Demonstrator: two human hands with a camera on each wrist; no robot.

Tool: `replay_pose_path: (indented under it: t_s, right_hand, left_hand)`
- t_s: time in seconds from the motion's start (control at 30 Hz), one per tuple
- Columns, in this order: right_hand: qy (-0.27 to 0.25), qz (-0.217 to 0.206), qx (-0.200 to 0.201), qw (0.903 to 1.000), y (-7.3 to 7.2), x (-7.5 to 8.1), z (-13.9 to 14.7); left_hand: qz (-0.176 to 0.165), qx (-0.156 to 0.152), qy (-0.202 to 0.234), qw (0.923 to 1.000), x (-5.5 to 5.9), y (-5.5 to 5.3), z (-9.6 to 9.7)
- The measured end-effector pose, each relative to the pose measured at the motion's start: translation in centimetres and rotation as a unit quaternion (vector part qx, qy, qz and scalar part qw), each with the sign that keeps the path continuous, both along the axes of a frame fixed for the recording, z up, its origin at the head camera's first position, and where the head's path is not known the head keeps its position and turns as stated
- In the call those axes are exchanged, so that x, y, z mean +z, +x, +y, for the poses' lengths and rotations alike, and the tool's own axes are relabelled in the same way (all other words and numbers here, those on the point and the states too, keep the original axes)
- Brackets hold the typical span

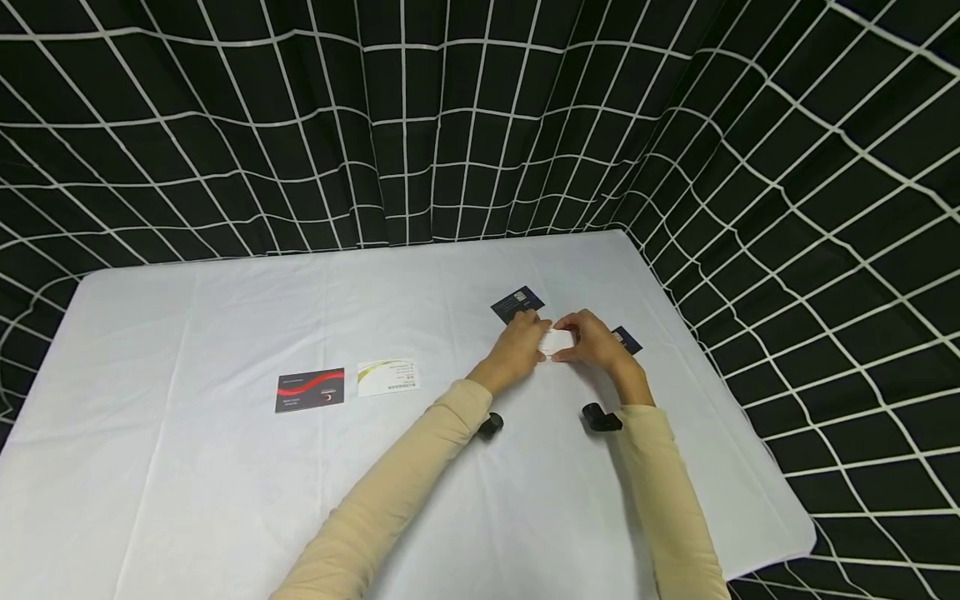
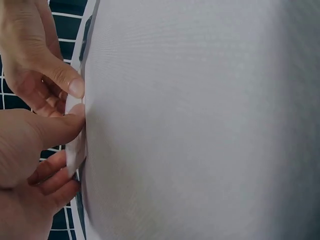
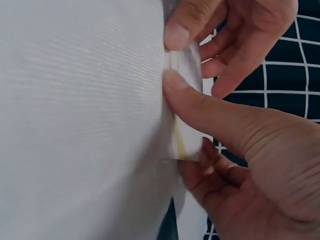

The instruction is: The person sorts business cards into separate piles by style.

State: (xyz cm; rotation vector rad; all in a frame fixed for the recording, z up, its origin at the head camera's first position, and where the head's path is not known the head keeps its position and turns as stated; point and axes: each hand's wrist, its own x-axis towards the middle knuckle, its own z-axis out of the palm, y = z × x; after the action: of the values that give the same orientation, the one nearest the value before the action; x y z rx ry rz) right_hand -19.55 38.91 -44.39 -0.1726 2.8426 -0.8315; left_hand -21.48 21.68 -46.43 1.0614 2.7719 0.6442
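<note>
Thumb and fingers of the left hand [image 1: 516, 348] and of the right hand [image 1: 597, 342] pinch opposite ends of a white card [image 1: 557, 342], toward the table's [image 1: 225, 317] far right corner; a dark card [image 1: 512, 307] lies just beyond the left hand; a second dark card [image 1: 627, 340] lies nearer the right edge; a red-striped card [image 1: 310, 390] and a green-curved card [image 1: 387, 377] lie farther from that edge

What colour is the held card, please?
The card is white with a yellowish stripe, clearest in the right wrist view.
</note>
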Motion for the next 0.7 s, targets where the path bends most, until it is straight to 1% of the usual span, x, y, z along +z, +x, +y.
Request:
replay_pose_path:
  t_s: [0.07,0.13,0.23,0.33,0.4,0.5,0.57,0.6,0.63,0.67,0.7]
  right_hand:
    - [-0.015,0.012,-0.011,0.9998,0.3,-0.2,-0.2]
    - [-0.035,0.019,-0.025,0.9989,0.7,-0.3,-0.4]
    - [-0.063,0.032,-0.037,0.9968,1.2,-0.8,-0.4]
    - [-0.095,0.045,-0.048,0.9932,1.8,-1.2,-0.1]
    - [-0.124,0.046,-0.063,0.9892,2.3,-1.4,0.1]
    - [-0.169,0.038,-0.087,0.9811,3.0,-1.3,0.2]
    - [-0.193,0.029,-0.1,0.9757,3.4,-1.1,0.3]
    - [-0.201,0.027,-0.101,0.974,3.6,-0.9,0.3]
    - [-0.214,0.021,-0.102,0.9713,3.8,-0.9,0.3]
    - [-0.228,0.015,-0.103,0.968,3.9,-0.8,0.2]
    - [-0.24,0.008,-0.107,0.9648,4.0,-0.7,0.2]
  left_hand:
    - [-0.002,0.009,0.02,0.9998,0.0,0.0,-0.1]
    - [-0.011,0.017,0.043,0.9989,-0.1,-0.1,-0.3]
    - [-0.04,0.035,0.083,0.9952,-0.2,-0.1,-0.6]
    - [-0.084,0.053,0.125,0.9872,-0.2,-0.1,-0.9]
    - [-0.112,0.061,0.156,0.9796,-0.1,-0.1,-1.2]
    - [-0.152,0.054,0.206,0.9653,0.1,-0.3,-1.8]
    - [-0.18,0.041,0.239,0.9534,0.1,-0.5,-2.2]
    - [-0.201,0.036,0.253,0.9457,0.0,-0.6,-2.4]
    - [-0.227,0.032,0.27,0.9354,-0.1,-0.7,-2.7]
    - [-0.254,0.03,0.282,0.9244,-0.3,-0.8,-3.0]
    - [-0.287,0.031,0.296,0.9103,-0.4,-0.9,-3.3]
